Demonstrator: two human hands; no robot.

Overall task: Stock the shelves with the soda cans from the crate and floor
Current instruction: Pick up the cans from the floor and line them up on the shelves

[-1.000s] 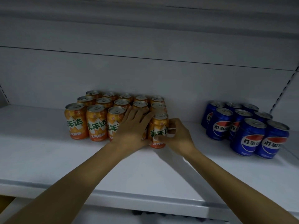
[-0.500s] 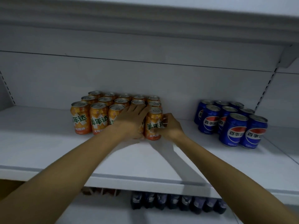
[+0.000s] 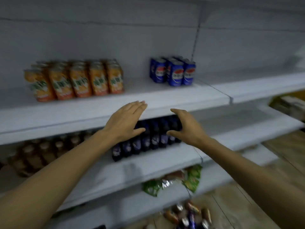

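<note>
Both hands empty mid-frame: left hand [image 3: 127, 119] flat, fingers straight; right hand [image 3: 186, 128] fingers spread, loose. Orange soda cans [image 3: 74, 80] upper left on shelf [image 3: 148, 98], blue Pepsi cans [image 3: 173, 71] upper centre, blurry

Orange cans [image 3: 74, 80] glossy metal – shelf [image 3: 165, 98] matt white – floor [image 3: 280, 156] wood.

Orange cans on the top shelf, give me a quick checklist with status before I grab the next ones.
1. Orange cans upright in a tidy block: ok.
2. Blue cans grouped apart from the orange: ok.
3. Left hand holding nothing: ok.
4. Right hand holding nothing: ok.
5. Bare shelf between the two groups for more cans: ok.
6. Crate and floor cans located: cannot tell, the view is blurred.
</note>
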